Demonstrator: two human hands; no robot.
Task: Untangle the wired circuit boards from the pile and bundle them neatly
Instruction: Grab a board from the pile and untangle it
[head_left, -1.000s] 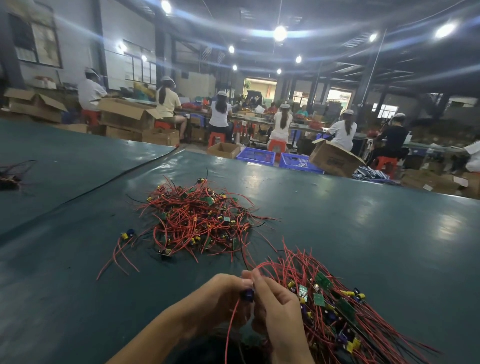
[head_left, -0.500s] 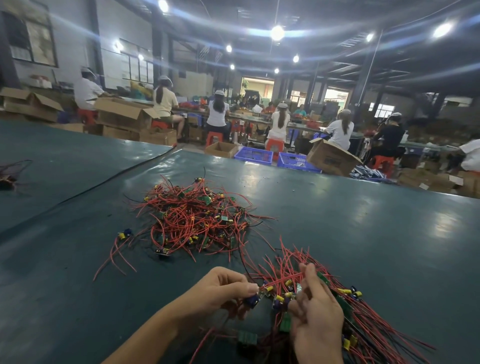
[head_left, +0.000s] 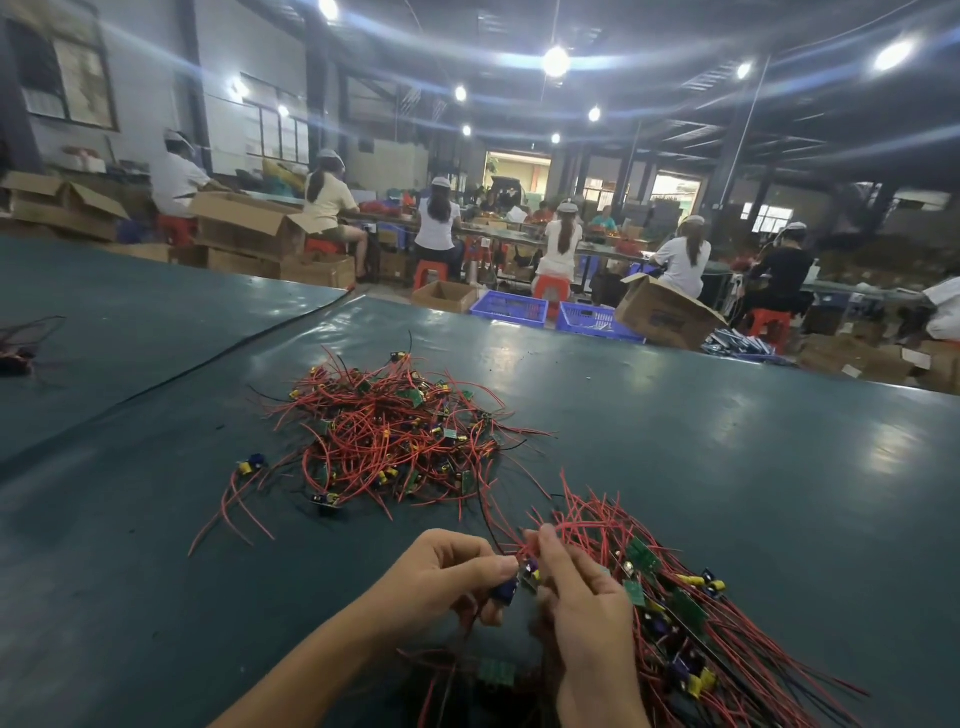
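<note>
A tangled pile (head_left: 395, 441) of small green circuit boards with red wires lies on the dark green table (head_left: 727, 467). Nearer me, on the right, a sorted bunch (head_left: 691, 613) of boards fans its red wires toward the lower right. My left hand (head_left: 441, 577) pinches a small board with a blue part at its fingertips. My right hand (head_left: 587, 608) faces it, its fingers curled round the red wires at the bunch's near end. The two hands almost touch. One loose board (head_left: 249, 465) with red wires lies left of the pile.
A dark seam (head_left: 208, 364) splits the table from a second surface on the left, where a small wire clump (head_left: 15, 358) sits. Beyond the far edge stand cardboard boxes (head_left: 665, 312), blue crates (head_left: 511, 306) and several seated workers.
My right hand rose from the bunch and moved back toward my left hand. The left hand still pinches the blue-tipped board, held slightly higher.
</note>
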